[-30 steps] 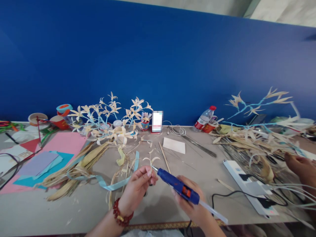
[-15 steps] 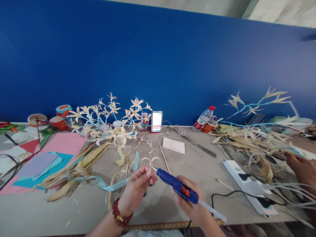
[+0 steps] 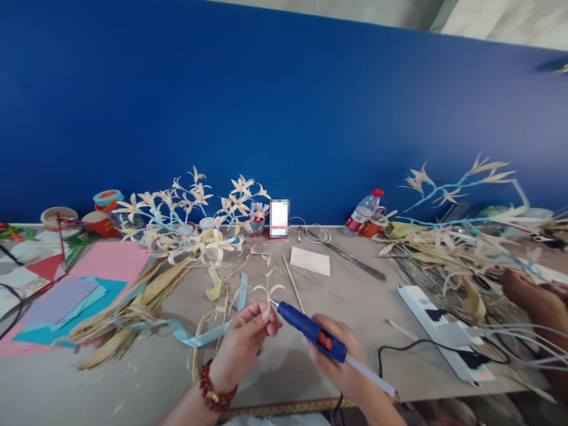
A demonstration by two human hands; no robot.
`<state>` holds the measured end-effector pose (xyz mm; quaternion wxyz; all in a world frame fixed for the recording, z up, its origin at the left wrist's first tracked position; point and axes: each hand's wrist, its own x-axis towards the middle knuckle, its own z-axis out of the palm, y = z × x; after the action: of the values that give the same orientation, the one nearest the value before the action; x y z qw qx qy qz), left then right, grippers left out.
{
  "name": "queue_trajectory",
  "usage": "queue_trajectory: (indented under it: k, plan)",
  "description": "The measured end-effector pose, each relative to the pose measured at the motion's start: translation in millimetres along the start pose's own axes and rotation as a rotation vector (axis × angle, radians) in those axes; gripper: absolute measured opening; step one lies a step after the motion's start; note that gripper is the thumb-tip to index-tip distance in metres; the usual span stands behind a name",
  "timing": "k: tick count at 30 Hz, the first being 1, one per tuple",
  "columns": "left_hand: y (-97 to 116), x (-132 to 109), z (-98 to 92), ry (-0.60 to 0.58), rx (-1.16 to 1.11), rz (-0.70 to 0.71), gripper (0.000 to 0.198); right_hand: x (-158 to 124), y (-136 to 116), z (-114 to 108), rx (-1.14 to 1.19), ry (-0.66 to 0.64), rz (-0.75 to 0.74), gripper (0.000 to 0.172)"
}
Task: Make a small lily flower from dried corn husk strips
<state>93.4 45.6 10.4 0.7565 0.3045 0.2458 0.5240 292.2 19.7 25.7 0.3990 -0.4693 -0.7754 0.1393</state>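
Pinched between the fingers of my left hand [image 3: 252,328] is a small pale flower [image 3: 269,291], its thin petals spread upward. My right hand [image 3: 335,352] is wrapped round a blue glue gun [image 3: 310,331] with an orange part on its side. A whitish glue stick [image 3: 370,374] sticks out of the gun's rear. The gun's tip points left and is at the flower's base; whether they touch I cannot tell. A red bead bracelet is on my left wrist.
Pale flower branches [image 3: 177,219], dried husks [image 3: 128,307] and coloured paper [image 3: 110,260] lie left. At right are a bottle [image 3: 364,212], a power strip [image 3: 437,331] with cables, more husks [image 3: 426,254] and another person's hand [image 3: 528,296]. A wooden stick [image 3: 293,284] lies ahead.
The whole view has shifted slightly, so most things appear a little further left. My hands keep their hold on the flower and the glue gun. The other person's hand has moved slightly.
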Motion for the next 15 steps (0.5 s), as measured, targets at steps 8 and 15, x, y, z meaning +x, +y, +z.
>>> queue_trajectory:
  k: [8,15]
  plan:
    - [1.3,-0.3,-17.5,-0.035,-0.081,-0.008,0.022,1.1,53.8,-4.7,-0.259,0.075,0.115,0.017]
    - [9.8,-5.5,-38.2,0.059,-0.118,0.054,0.017,14.1,134.2,-11.0,-0.664,-0.246,0.45,0.023]
